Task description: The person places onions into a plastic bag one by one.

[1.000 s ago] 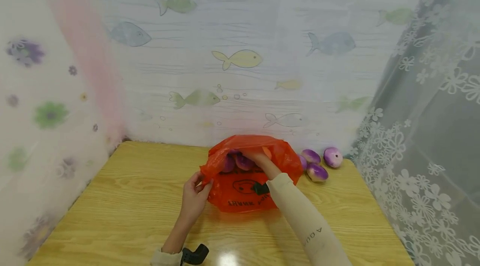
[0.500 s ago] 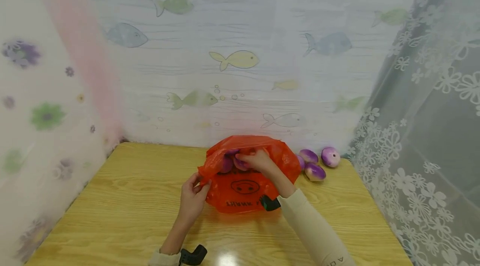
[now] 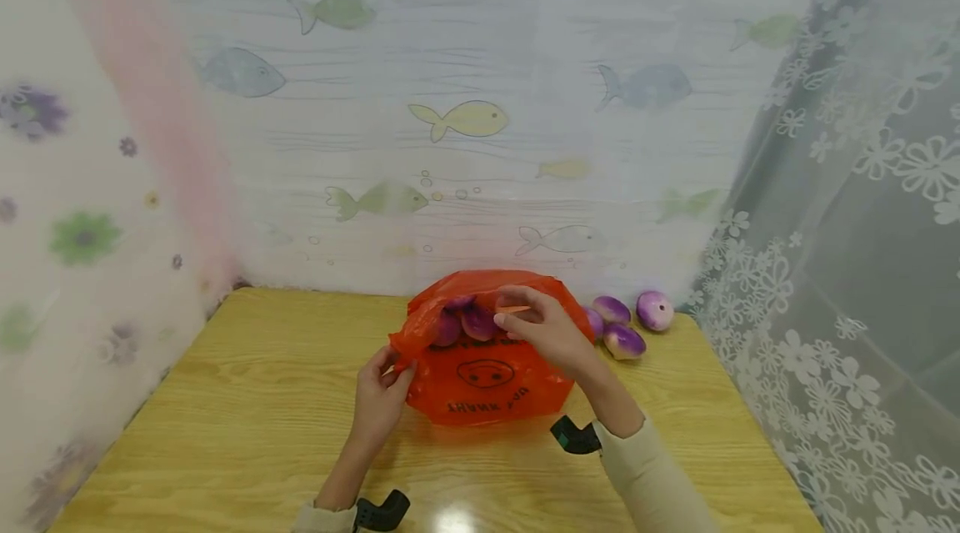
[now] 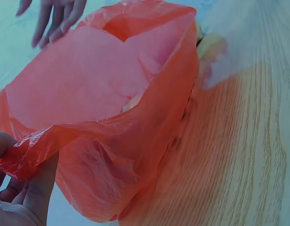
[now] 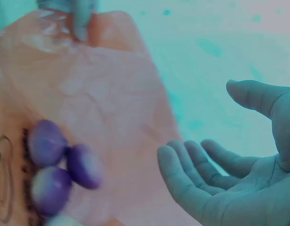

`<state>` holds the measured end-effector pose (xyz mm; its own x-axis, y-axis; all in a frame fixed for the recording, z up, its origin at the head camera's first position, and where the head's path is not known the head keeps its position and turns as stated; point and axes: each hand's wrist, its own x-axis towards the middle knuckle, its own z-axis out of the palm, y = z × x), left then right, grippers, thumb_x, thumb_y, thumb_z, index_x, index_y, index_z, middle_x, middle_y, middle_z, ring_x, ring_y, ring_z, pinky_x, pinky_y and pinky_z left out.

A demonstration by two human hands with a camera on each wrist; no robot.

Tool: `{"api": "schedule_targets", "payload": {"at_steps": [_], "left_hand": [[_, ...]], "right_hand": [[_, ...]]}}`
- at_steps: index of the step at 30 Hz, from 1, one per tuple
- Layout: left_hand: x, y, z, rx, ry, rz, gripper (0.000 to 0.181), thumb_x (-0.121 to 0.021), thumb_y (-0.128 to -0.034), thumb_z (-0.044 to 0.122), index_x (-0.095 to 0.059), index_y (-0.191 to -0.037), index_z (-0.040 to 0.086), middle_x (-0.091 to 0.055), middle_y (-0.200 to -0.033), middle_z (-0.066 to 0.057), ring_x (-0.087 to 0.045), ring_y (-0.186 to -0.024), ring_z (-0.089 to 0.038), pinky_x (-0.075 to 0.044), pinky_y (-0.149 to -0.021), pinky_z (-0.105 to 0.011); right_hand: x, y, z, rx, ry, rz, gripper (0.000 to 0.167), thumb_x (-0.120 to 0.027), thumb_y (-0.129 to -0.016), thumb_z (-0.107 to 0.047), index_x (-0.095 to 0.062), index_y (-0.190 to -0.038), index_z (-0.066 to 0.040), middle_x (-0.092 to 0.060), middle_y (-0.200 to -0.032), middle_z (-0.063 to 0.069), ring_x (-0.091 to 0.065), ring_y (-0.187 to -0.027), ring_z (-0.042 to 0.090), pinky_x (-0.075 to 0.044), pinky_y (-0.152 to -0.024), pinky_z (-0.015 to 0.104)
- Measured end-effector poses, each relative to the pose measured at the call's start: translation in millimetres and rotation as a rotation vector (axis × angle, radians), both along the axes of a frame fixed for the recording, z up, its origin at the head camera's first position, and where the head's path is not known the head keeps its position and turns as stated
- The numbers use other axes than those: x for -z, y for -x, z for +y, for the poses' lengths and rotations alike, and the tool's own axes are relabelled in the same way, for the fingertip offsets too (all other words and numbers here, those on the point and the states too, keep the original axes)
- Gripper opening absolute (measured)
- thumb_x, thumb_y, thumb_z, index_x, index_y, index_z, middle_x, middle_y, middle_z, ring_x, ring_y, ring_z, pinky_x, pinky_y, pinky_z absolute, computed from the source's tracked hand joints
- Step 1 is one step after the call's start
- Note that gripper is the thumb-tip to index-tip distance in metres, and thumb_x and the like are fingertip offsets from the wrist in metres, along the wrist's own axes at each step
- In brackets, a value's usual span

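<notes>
A red plastic bag [image 3: 438, 383] printed with a pig face and lettering lies on the table, its mouth facing me. My left hand [image 3: 381, 404] pinches the left edge of that mouth; in the left wrist view, thumb and fingers grip the bunched plastic. Several round purple-and-white vegetables [image 3: 477, 323], perhaps turnips, rest inside. The right wrist view shows these vegetables [image 5: 51, 190] huddled together, slightly blurred. In front of the opening's right side hovers my right hand [image 3: 558, 337], fingers loosely curved and apart, holding nothing. In its wrist view the palm [image 5: 248, 193] is bare.
Several more purple-and-white vegetables [image 3: 624, 342] sit on the wooden table [image 3: 262, 408] just right of the bag, near the back edge. A fish-patterned curtain [image 3: 472, 183] hangs behind the table. Lace-flowered netting [image 3: 787, 333] borders the right side.
My right hand has drawn back out of the bag, toward me and to the right, and its fingers have spread. The left hand keeps its pinch on the bag's edge.
</notes>
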<state>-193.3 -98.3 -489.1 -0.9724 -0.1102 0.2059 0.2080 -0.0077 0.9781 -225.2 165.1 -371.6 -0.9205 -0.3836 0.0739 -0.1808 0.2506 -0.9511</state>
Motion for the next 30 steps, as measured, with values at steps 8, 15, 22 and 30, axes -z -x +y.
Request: {"api": "schedule_targets", "payload": {"at_steps": [8, 15, 22, 30], "left_hand": [[-0.5, -0.6, 0.6, 0.002, -0.003, -0.008, 0.03, -0.06, -0.1004, 0.002, -0.059, -0.13, -0.003, -0.061, -0.123, -0.02, -0.071, -0.093, -0.019, -0.058, -0.078, -0.021], [2.2, 0.0, 1.5, -0.021, 0.011, 0.004, 0.03, -0.061, -0.0994, 0.002, -0.06, -0.129, -0.003, -0.062, -0.12, -0.018, -0.071, -0.089, -0.016, -0.058, -0.076, -0.022], [2.2, 0.4, 1.2, -0.013, 0.011, 0.003, 0.029, -0.061, -0.0995, 0.001, -0.06, -0.128, -0.002, -0.062, -0.121, -0.019, -0.072, -0.09, -0.018, -0.059, -0.077, -0.023], [1.9, -0.7, 0.8, -0.029, 0.012, 0.003, 0.029, -0.061, -0.0995, 0.002, -0.06, -0.128, -0.003, -0.062, -0.12, -0.019, -0.071, -0.088, -0.015, -0.058, -0.076, -0.021]], "right_hand": [[-6.3, -4.0, 52.8, 0.165, 0.138, 0.137, 0.046, -0.06, -0.103, -0.016, -0.048, -0.144, 0.004, -0.06, -0.133, 0.015, -0.065, -0.111, 0.015, -0.054, -0.095, 0.025], [24.8, 6.6, 101.7, 0.382, 0.188, 0.169, 0.038, -0.056, -0.106, -0.019, -0.054, -0.136, 0.004, -0.068, -0.108, -0.015, -0.068, -0.096, 0.006, -0.056, -0.086, 0.02], [68.2, 22.2, 134.7, 0.647, 0.107, 0.189, 0.035, -0.062, -0.102, -0.016, -0.06, -0.127, 0.008, -0.066, -0.105, -0.009, -0.062, -0.092, -0.003, -0.05, -0.082, 0.01], [112.3, 33.2, 171.6, 0.748, -0.102, -0.002, 0.06, -0.059, -0.103, -0.021, -0.036, -0.147, 0.013, -0.038, -0.149, 0.034, -0.041, -0.132, 0.036, -0.038, -0.107, 0.038]]}}
